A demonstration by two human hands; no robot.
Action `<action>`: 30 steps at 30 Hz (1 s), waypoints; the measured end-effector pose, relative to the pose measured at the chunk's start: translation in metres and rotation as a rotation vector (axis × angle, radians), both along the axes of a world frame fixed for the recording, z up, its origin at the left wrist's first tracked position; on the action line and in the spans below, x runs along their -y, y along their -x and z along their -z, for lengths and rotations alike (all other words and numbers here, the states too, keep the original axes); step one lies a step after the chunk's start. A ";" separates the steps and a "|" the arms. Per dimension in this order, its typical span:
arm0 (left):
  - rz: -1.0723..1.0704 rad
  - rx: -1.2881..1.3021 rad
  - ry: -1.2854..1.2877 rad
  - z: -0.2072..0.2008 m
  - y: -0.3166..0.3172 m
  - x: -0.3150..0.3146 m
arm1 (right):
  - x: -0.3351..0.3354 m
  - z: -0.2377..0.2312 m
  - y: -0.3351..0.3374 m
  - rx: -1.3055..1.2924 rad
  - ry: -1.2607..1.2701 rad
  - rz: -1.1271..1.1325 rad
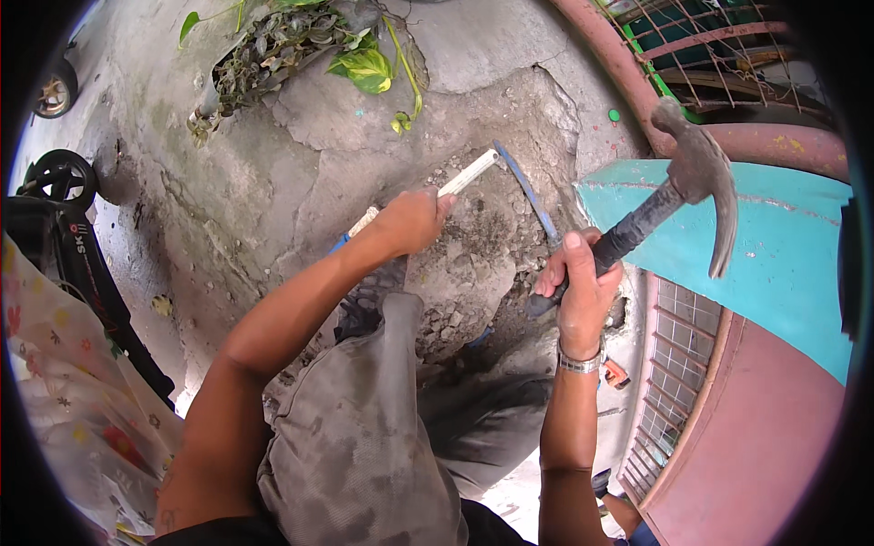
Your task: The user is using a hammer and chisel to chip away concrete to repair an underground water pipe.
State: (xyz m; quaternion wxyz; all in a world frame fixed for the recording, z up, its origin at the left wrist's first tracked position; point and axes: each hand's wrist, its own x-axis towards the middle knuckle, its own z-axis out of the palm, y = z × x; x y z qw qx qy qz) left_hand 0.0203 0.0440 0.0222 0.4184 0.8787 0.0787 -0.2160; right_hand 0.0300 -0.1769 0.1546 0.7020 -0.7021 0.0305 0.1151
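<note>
My left hand [414, 220] is closed in a fist around a white pipe [471, 172], whose far end points right, over the broken ground. Another whitish piece [364, 220] shows on the other side of the fist; I cannot tell whether it is the same pipe. A claw hammer [696, 164] with a dark, wrapped handle is gripped in my right hand [583, 282]. Its head is raised to the upper right, claw hanging down. Between the hands, a thin blue pipe [526, 189] rises from the rubble, its upper tip close to the white pipe's end.
Broken concrete and loose rubble [464, 237] lie below my hands. A leafy plant [369, 68] is at the far side. On the right are a teal ledge [756, 241], pink metal grilles [678, 350] and an orange item [616, 373]. A wheeled black frame [91, 264] stands left.
</note>
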 end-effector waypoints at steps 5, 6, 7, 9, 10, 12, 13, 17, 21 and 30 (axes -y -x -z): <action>-0.016 0.083 0.068 0.024 0.013 0.008 | 0.020 0.141 0.001 -0.486 0.547 -0.188; -0.045 0.119 0.075 0.029 0.012 0.005 | 0.017 0.132 -0.005 -0.468 0.542 -0.195; -0.053 0.134 0.068 0.036 0.003 0.001 | 0.020 0.119 -0.008 -0.456 0.424 -0.205; -0.073 0.100 0.111 0.037 0.014 0.004 | 0.015 0.064 0.000 -0.382 0.292 -0.202; -0.086 0.140 0.110 0.035 0.017 0.002 | 0.008 0.038 0.000 -0.246 0.240 -0.170; -0.081 0.109 0.076 0.037 0.016 -0.003 | -0.004 -0.009 -0.005 0.017 0.144 -0.095; -0.070 0.077 0.056 0.036 0.018 -0.002 | -0.006 -0.023 -0.008 0.142 0.108 -0.045; -0.001 0.103 0.096 0.038 0.008 0.012 | 0.017 0.097 -0.005 0.009 0.329 -0.078; -0.069 0.151 0.061 0.060 0.015 0.005 | 0.016 0.090 -0.007 -0.452 0.577 -0.256; -0.083 0.119 0.106 0.044 0.008 0.015 | 0.013 0.081 -0.014 0.036 0.363 -0.093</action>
